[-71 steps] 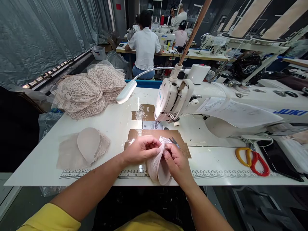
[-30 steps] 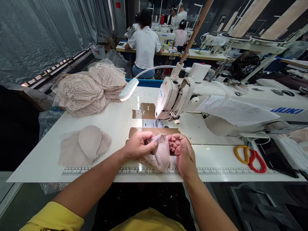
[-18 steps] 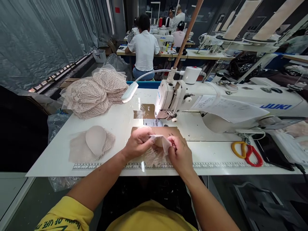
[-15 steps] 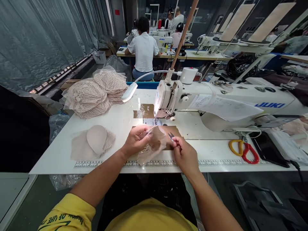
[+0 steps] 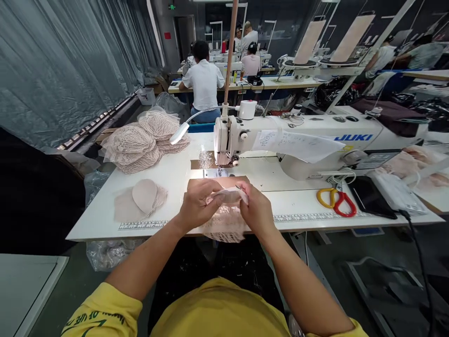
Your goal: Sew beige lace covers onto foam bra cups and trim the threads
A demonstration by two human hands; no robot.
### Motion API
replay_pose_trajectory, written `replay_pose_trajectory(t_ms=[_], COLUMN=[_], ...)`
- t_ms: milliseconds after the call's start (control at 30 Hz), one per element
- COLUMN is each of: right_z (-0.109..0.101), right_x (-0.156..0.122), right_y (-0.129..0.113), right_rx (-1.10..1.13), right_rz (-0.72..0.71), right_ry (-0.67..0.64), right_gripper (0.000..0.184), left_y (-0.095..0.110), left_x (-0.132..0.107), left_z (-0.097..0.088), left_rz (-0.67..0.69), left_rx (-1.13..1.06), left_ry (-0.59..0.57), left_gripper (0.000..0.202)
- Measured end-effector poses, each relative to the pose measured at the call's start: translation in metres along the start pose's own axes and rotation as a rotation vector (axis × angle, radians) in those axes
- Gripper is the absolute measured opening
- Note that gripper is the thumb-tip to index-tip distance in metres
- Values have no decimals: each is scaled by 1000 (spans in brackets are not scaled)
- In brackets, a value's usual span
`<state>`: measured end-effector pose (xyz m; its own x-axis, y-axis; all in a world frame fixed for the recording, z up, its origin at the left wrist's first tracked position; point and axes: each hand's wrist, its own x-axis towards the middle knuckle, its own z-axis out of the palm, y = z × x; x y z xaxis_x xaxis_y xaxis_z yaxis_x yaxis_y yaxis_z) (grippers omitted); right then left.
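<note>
A beige lace fabric piece is stretched between my two hands in front of the sewing machine, its lace edge hanging at the table's front edge. My left hand pinches its left end, fingers closed. My right hand is closed on the right end; a small dark tip, apparently of the thread snips, shows by its fingers, the rest hidden. Behind my hands stands the white sewing machine, its needle area lit. A beige moulded bra cup lies on fabric to the left.
Stacked lace pieces lie at the back left. Scissors with yellow and red handles rest at the right beside a black phone-like device. A ruler strip runs along the front edge. A lamp overhangs the table. A co-worker sits ahead.
My right hand has moved left and taken hold of the fabric, which is now pulled taut with its lace hanging lower. The snips blades are mostly hidden now. The view has shifted right.
</note>
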<state>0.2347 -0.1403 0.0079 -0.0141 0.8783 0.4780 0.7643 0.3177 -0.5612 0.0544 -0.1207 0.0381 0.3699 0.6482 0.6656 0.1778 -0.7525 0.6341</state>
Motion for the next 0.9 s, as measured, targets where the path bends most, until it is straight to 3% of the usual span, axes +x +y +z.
replay_pose_trajectory(t_ms=[167, 333, 433, 633, 900], right_z=[-11, -16, -12, -5, 1], right_x=[-17, -33, -42, -56, -64], right_y=[14, 6, 0, -2, 4], right_rx=[340, 992, 1281, 1490, 1608], right_rz=[129, 494, 675, 809, 914], right_ry=[-49, -158, -121, -90, -129], right_gripper=[16, 12, 18, 40, 28], left_y=[0, -1, -3, -13, -7], left_x=[-3, -10, -18, -31, -33], left_z=[-4, 11, 24, 45, 50], left_rz=[-153, -245, -273, -501, -738], left_rx=[-136, -199, -227, -552, -960], left_ry=[79, 174, 239, 379, 431], left_gripper=[15, 20, 20, 27, 30])
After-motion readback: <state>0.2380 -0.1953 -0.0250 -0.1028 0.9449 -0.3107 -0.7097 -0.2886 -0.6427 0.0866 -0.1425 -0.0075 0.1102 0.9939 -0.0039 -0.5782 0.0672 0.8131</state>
